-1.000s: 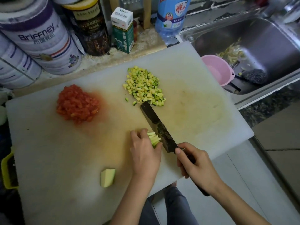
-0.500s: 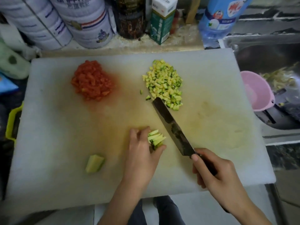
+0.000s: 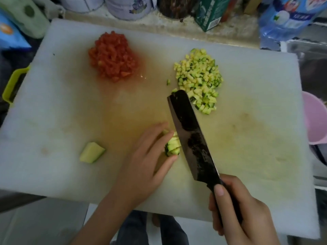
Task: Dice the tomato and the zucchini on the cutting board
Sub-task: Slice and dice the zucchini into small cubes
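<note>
One knife (image 3: 192,138), tip toward zucchini dice (image 3: 200,80), perhaps against strips (image 3: 173,145)

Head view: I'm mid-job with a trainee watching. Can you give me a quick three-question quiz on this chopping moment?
1. True or false: the diced tomato pile lies right of the diced zucchini pile.
2. The left hand holds: A a spoon, B zucchini strips, C a whole tomato.
3. Fill in: over the cutting board, the right hand grips the ___.
Key: 1 false, the diced tomato pile is left of the diced zucchini pile; 2 B; 3 knife.
</note>
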{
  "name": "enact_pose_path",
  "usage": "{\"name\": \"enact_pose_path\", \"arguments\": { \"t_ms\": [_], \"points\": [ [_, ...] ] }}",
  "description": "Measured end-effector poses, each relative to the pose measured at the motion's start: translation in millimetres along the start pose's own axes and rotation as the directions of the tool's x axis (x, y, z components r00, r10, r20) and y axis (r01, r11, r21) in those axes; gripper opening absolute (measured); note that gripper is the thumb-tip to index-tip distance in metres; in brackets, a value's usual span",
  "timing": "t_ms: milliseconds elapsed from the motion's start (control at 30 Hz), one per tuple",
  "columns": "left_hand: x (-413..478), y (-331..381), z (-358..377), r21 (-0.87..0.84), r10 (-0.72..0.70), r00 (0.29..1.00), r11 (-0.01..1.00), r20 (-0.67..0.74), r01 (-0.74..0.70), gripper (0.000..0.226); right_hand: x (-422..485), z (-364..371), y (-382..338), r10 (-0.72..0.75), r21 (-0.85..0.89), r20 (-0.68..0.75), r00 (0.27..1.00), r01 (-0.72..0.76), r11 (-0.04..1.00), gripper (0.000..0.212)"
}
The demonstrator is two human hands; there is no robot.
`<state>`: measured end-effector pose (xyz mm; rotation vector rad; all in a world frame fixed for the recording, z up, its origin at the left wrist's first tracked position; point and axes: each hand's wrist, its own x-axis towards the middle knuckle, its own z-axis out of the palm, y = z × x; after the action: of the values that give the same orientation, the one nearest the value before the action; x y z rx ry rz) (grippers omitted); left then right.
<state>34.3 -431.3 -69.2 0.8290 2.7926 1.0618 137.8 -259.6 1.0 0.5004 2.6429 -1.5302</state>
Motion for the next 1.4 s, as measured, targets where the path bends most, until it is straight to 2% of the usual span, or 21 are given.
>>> {"name": "enact_pose_path", "arguments": {
  "t_ms": [133, 233, 400, 533, 833, 1000, 1133, 1300, 1400],
  "points": [
    [-3, -3, 8, 0.034, 0.009, 1.000, 0.999, 0.002, -0.009, 0.051, -3, 7, 2, -0.031, -0.072, -0.032, 0.999, 0.028, 0.997, 0.019],
    [-2, -4, 10, 0.030, 0.018, 0.999, 0.999, -0.026, -0.017, 0.049, -3, 14, 4, -0.044, -0.120, -0.055, 0.998, 0.037, 0.992, 0.029],
    [-2, -6, 11, -0.015, 0.034, 0.999, 0.999, -0.040, -0.035, 0.045, -7, 27, 1, -0.048, -0.300, -0.066, 0.997, 0.026, 0.954, 0.031],
    [-3, -7, 13, -0.028, 0.039, 0.997, 0.999, -0.063, -0.041, 0.040, -4, 34, -14, -0.019, -0.482, -0.066, 0.998, -0.016, 0.876, 0.038],
    [-2, -9, 16, -0.083, 0.046, 0.993, 0.995, -0.107, -0.055, 0.035, 6, 32, -22, 0.042, -0.600, -0.011, 0.999, -0.040, 0.799, 0.038],
    [-2, -10, 17, -0.092, 0.051, 0.992, 0.994, -0.118, -0.062, 0.036, 38, 38, -23, -0.012, -0.556, 0.057, 0.998, 0.042, 0.830, 0.019],
    [-1, -12, 14, -0.117, 0.054, 0.994, 0.991, -0.097, -0.065, 0.037, 78, 39, -29, -0.059, -0.411, 0.112, 0.992, 0.100, 0.906, 0.022],
    [-2, -10, 9, -0.192, 0.026, 0.996, 0.981, -0.087, -0.043, 0.044, 49, 14, -38, 0.004, -0.228, 0.043, 0.999, 0.006, 0.974, 0.022],
    [-2, -7, 4, -0.296, -0.057, 0.995, 0.955, -0.084, 0.030, 0.048, 27, 9, -31, 0.022, -0.237, 0.027, 0.999, -0.015, 0.971, 0.021]
  ]
}}
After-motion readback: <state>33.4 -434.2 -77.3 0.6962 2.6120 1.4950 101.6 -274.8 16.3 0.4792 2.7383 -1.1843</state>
